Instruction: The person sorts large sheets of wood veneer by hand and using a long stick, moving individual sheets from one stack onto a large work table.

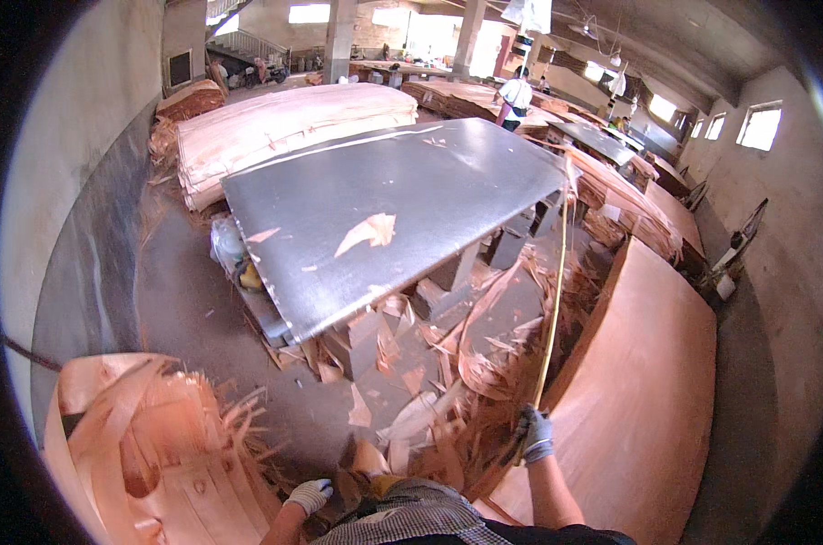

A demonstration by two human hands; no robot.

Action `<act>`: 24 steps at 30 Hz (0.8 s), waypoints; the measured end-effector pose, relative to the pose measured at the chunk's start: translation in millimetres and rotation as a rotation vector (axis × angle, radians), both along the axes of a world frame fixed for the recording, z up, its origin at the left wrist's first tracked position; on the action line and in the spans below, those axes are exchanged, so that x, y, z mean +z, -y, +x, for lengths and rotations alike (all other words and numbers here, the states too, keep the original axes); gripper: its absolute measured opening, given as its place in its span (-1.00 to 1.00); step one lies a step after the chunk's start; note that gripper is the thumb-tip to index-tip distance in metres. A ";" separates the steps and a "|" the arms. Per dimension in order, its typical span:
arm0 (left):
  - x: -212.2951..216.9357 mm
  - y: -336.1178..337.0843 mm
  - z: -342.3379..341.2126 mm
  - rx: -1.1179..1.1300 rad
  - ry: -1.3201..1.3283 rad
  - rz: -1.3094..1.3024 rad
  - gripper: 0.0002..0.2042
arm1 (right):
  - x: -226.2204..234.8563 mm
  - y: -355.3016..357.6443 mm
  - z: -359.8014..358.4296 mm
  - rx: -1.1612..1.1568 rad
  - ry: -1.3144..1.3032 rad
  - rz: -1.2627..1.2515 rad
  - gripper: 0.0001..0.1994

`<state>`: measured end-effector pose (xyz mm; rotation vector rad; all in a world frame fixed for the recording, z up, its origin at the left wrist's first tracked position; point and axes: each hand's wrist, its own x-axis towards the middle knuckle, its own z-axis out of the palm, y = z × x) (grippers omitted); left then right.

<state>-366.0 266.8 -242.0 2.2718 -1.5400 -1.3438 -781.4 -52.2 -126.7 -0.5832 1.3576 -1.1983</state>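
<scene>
My right hand (536, 432), in a grey and white knit glove, is closed around the lower part of a long, thin yellow stick (555, 313). The stick slants up and away, its far end by the right corner of a dark, smooth-topped table (411, 195). Low in front of my body is my left hand (310, 496), in a pale glove with the fingers curled in; nothing shows in it. Beside my right forearm lies a tall stack of reddish wood veneer sheets (647, 363). A few torn veneer scraps (368, 233) rest on the table top.
Loose and curled veneer strips (171, 445) are heaped at the lower left. More broken veneer (484, 363) litters the floor beside the table's block supports (448, 277). A pale veneer stack (293, 127) stands behind the table. Farther off, a person (515, 96) stands among other stacks.
</scene>
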 end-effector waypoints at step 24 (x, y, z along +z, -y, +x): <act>169.3 217.8 372.6 0.164 -0.493 -0.516 -0.56 | 39.3 37.6 623.2 0.400 -0.072 -0.091 -0.73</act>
